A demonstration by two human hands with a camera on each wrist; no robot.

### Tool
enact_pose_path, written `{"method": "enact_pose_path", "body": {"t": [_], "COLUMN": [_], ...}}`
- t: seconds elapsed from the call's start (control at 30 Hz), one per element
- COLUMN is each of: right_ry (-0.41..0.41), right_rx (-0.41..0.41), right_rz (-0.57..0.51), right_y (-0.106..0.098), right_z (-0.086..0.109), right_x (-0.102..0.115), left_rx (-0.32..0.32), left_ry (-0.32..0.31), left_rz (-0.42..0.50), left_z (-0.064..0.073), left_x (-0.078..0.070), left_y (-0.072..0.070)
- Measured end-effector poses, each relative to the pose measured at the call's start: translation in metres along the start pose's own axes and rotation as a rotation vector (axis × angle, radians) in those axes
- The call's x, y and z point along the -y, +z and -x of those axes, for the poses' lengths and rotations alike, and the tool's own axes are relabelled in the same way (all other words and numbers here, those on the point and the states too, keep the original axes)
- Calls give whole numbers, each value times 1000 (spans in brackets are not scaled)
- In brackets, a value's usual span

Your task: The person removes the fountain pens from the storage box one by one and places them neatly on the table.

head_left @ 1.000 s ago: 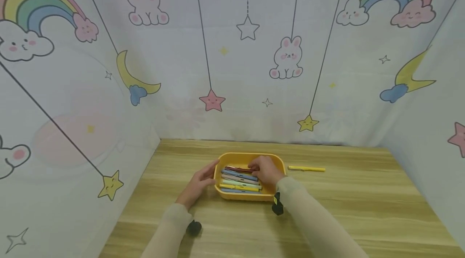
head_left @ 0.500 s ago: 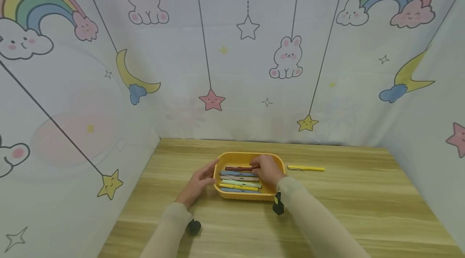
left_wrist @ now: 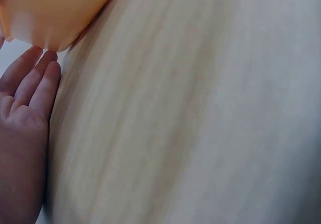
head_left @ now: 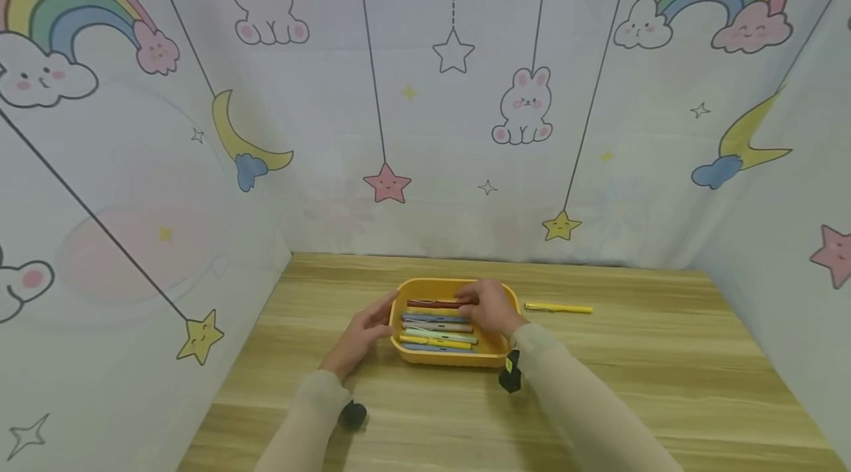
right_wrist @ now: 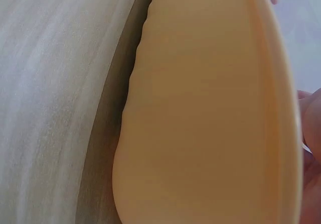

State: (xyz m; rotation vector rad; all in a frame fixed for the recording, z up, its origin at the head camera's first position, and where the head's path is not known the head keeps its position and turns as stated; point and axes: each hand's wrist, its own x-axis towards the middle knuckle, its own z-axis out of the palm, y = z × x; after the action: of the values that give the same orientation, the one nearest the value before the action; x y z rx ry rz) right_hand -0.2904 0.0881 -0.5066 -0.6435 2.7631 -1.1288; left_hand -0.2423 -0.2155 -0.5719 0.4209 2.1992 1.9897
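Head view puts a dark red pen [head_left: 428, 303] inside a yellow tray [head_left: 459, 359], lying lengthwise near the far wall, a gap between it and the next pen. Its right end runs under the bent fingers of the right hand [head_left: 493, 308], which grasps it there (the fingertips partly hide the contact). Nearer the person, five more pens lie roughly side by side in the tray: a blue pen [head_left: 425, 317], a greyish-pink pen [head_left: 439, 326], a pale green pen [head_left: 439, 335], a yellow pen [head_left: 435, 342] and, closest to the front wall, a second blue pen [head_left: 435, 349]. At the tray's left end, the left hand [head_left: 360, 335] grasps nothing; its fingers are extended, and the left wrist view shows fingertips against the tray's outer wall. Right wrist view is mostly filled by the long side of the tray, with part of a hand behind the rim. Just beyond the tray's right end, another yellow pen [head_left: 558, 308] rests on the wood-grain table [head_left: 638, 383]. Pale sleeves [head_left: 312, 413] cover both arms, and behind the table hangs a white cloth [head_left: 425, 228] printed with rabbits, stars and rainbows.
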Motion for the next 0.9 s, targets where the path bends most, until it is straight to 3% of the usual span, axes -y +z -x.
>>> {"method": "enact_pose_path", "body": {"t": [0.53,0.9], "right_ry": [62,64], "right_rx": [-73,-110], "right_rz": [-139,-140], "right_y": [-12,-21], "right_z": [4,8], "right_x": [0,-6], "left_rx": [4,-2], "left_ry": [6,-4], "left_rz": [-12,-10], "left_z": [-1,0], "left_x": [-3,-4], "left_y": [-1,1]}}
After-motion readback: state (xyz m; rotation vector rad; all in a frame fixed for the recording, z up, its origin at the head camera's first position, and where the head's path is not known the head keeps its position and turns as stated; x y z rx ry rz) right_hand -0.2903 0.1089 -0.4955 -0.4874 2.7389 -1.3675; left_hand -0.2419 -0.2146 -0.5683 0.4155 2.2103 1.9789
